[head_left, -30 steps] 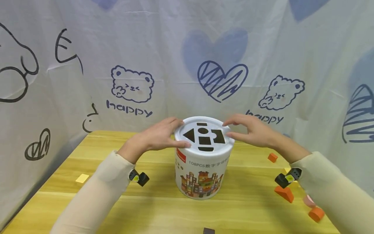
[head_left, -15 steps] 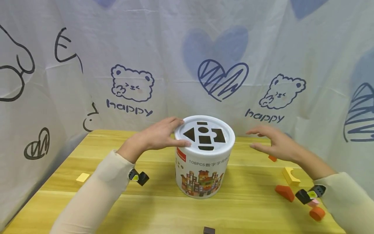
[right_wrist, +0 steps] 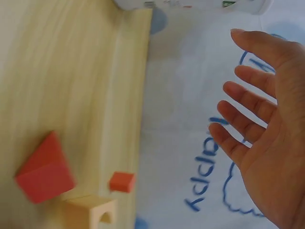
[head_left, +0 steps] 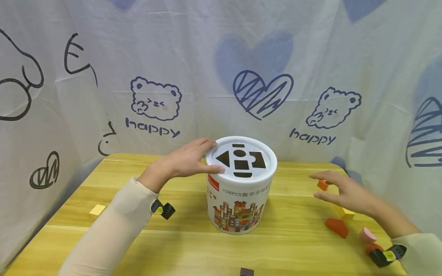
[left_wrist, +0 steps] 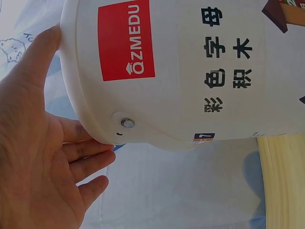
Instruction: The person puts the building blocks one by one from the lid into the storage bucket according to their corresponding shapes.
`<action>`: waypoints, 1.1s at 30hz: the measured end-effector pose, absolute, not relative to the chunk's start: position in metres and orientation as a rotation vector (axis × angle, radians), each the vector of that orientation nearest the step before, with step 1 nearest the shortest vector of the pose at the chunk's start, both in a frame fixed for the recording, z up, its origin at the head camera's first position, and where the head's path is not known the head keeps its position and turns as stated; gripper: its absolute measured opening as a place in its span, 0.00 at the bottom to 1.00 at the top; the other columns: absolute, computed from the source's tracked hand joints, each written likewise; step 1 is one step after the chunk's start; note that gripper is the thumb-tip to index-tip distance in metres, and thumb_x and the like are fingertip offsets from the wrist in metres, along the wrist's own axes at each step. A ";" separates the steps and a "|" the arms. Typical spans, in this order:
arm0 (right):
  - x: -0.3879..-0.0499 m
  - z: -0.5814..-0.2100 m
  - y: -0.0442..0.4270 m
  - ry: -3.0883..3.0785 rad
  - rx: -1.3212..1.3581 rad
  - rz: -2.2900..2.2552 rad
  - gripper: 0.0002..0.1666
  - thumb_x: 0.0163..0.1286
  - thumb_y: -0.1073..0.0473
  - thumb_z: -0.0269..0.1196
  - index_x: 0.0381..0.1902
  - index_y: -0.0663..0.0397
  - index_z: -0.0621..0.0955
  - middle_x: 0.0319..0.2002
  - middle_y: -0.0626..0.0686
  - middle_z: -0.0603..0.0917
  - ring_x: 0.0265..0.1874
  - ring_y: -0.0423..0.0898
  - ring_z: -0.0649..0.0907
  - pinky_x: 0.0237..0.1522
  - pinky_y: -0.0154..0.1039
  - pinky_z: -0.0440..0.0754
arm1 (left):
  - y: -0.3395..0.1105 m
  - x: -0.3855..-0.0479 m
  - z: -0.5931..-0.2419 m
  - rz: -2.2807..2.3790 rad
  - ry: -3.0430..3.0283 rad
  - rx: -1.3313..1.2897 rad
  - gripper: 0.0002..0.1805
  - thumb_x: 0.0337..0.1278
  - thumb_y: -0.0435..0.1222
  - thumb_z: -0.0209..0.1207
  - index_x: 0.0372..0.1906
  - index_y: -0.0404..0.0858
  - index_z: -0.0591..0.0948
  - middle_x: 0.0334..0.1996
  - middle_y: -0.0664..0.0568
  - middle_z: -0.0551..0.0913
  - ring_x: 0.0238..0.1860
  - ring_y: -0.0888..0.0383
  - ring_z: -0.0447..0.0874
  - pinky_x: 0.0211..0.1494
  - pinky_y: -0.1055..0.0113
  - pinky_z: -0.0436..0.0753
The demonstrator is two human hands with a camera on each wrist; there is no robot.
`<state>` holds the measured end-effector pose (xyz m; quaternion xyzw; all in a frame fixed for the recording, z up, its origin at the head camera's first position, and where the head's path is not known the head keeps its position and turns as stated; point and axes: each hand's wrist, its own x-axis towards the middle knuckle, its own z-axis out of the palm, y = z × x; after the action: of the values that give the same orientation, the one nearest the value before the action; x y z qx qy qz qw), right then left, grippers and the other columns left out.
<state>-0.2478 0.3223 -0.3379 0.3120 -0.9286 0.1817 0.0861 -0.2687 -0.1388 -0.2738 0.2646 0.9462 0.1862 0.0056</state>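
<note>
White tub (head_left: 238,199) was what I watched from afar: in the head view it stood upright near the middle of the worktop (head_left: 155,245), its lid (head_left: 253,148) on, pierced with shaped cutouts. Of the two hands, the left hand (head_left: 186,159) rested on the lid's left rim, thumb apart from the loosely extended fingers, touching without grasping. I saw the right hand (head_left: 345,191) well apart from the tub, fingers loosely stretched, grasping nothing, partly overlapping a small orange block (head_left: 322,186). Nearby lay a yellow block (head_left: 346,213), a red-orange wedge (head_left: 336,227) and a pink block (head_left: 367,235).

My left wrist view showed relaxed fingers against the rim, beside a red label (left_wrist: 126,40) on the tub's side.

Through the right wrist view, I saw spread fingers before the printed curtain (right_wrist: 181,119), well apart from the blocks.
</note>
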 end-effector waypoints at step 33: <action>-0.201 -0.426 0.393 -2.806 0.712 0.459 0.25 0.58 0.49 0.73 0.50 0.57 0.84 0.41 0.47 0.85 0.35 0.35 0.81 0.34 0.38 0.84 | -0.138 -0.267 -0.276 0.608 2.975 0.830 0.59 0.43 0.76 0.54 0.74 0.41 0.62 0.72 0.47 0.62 0.70 0.48 0.60 0.71 0.45 0.63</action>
<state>-0.2013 0.3931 -0.4264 0.2415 -0.9520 0.1558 0.1052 -0.2674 -0.1380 -0.2765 0.2638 0.9450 0.1931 -0.0030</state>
